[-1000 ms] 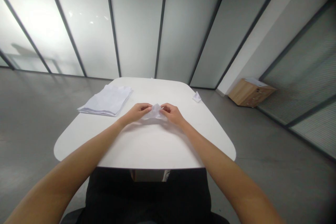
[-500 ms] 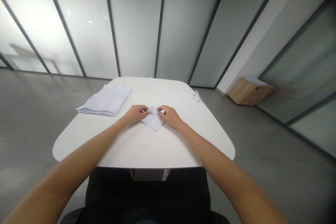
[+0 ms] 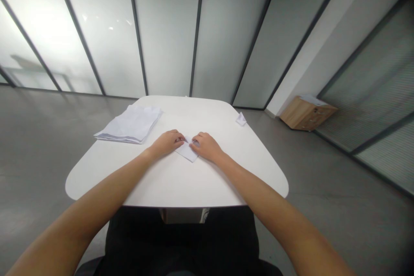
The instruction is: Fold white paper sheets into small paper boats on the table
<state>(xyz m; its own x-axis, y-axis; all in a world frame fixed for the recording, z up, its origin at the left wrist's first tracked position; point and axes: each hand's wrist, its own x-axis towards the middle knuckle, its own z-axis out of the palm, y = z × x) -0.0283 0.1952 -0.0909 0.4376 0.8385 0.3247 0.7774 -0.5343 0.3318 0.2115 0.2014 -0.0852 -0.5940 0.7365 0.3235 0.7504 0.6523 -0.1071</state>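
A folded sheet of white paper lies flat on the white table, its lower point showing between my hands. My left hand rests on the table with its fingertips on the paper's left side. My right hand presses on the right side, its fingers over the upper part. The hands hide most of the paper's top edge. A stack of white paper lies to the left of my left hand.
A small folded piece of paper sits near the table's far right edge. The rounded table stands on a grey floor. Frosted glass panels rise behind it, and a low wooden cabinet stands at the right.
My hands have come down and closer together, pressing the paper flat. The sheet now looks narrower and more tightly folded than a second ago, when it was lifted and pinched.
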